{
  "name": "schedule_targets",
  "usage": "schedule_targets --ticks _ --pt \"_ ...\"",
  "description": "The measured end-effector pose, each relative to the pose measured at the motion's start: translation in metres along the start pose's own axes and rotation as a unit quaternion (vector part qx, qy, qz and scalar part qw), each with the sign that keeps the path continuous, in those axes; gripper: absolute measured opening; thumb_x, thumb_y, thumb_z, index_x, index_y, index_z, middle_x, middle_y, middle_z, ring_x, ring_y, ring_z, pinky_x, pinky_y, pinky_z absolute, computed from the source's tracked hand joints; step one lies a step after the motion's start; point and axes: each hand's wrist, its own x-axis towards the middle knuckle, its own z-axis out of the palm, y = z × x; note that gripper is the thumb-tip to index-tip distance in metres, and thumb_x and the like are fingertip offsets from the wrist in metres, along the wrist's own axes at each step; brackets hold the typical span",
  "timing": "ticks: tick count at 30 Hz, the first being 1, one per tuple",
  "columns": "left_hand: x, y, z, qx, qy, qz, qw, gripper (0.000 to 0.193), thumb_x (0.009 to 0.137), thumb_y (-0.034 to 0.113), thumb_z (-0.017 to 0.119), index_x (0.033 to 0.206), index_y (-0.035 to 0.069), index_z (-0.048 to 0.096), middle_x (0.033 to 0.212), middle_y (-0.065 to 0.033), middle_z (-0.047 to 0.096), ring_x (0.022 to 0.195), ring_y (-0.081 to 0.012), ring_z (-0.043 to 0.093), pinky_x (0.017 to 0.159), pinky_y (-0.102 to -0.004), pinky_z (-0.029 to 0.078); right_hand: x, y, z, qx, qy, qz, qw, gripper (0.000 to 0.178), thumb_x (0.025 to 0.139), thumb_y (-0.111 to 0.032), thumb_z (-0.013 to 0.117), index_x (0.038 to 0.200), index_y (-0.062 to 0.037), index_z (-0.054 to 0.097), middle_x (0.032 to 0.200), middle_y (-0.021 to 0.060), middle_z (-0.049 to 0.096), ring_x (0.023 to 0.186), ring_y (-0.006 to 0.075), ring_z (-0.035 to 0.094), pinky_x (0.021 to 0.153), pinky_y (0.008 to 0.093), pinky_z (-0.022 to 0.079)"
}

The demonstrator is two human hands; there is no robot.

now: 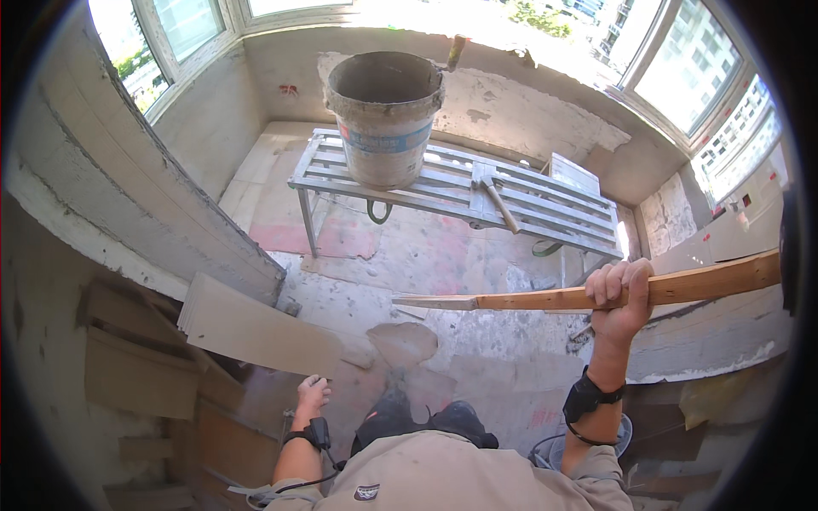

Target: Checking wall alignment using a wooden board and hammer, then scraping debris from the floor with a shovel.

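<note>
My right hand (622,294) is closed around a long wooden batten (528,299), held roughly level at the right. Its bare wood turns grey and tapers toward the left tip; the other end runs to the picture's right edge. At lower left, my left hand (313,393) has its fingers curled in. It is right beside the lower corner of a stack of tan flat boards (256,328); whether it grips anything is hidden. A large mortar-stained bucket (388,157) stands on a slatted metal bench (443,179). On the slats to its right lies a hammer (500,204).
A rough wall end (230,247) juts in at the left, and a low ledge (707,341) lies at the right. Dusty, stained sheets cover the floor (409,264). Beside my right forearm is a pail (626,434). More boards (141,375) lean at lower left.
</note>
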Motion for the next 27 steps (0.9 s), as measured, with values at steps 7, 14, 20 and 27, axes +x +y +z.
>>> schedule_targets --ticks 7,14,20,27 --pt "-0.007 -0.059 -0.041 -0.04 0.085 -0.042 0.995 0.05 0.09 0.017 0.061 0.136 0.003 0.047 0.09 -0.0042 0.06 0.071 -0.0159 0.06 0.056 -0.0314 0.049 0.038 0.041 0.021 0.041 -0.082 -0.003 0.996 0.029 0.102 -0.027 0.05 0.08 -0.01 0.043 0.062 0.0005 0.043 0.052 0.0129 0.042 0.055 0.0313 0.043" --pt "-0.056 -0.12 -0.025 -0.09 0.156 -0.103 0.978 0.029 0.09 0.017 0.059 0.117 0.008 0.055 0.086 -0.004 0.058 0.069 -0.0179 0.06 0.056 -0.0336 0.05 0.049 0.063 0.004 0.071 -0.116 0.039 0.99 0.03 0.097 -0.03 0.06 0.083 -0.0079 0.045 0.062 0.0016 0.045 0.054 0.0119 0.043 0.056 0.0294 0.042" --pt "-0.121 -0.111 0.063 -0.15 0.166 -0.102 0.969 0.062 0.089 0.018 0.061 0.142 -0.003 0.037 0.123 -0.019 0.058 0.104 -0.0328 0.062 0.084 -0.0462 0.052 0.065 0.072 -0.025 0.113 -0.139 0.082 0.98 0.026 0.096 -0.023 0.061 0.085 -0.0065 0.045 0.065 0.0031 0.048 0.055 0.0122 0.046 0.057 0.0289 0.043" --pt "-0.14 -0.106 0.118 -0.158 0.139 -0.074 0.975 0.062 0.09 0.018 0.062 0.142 -0.004 0.036 0.122 -0.0188 0.058 0.106 -0.033 0.061 0.089 -0.0489 0.049 0.084 0.095 -0.022 0.081 -0.124 0.106 0.983 0.022 0.094 -0.018 0.065 0.082 -0.0044 0.053 0.062 0.002 0.055 0.052 0.0085 0.052 0.049 0.0231 0.042"
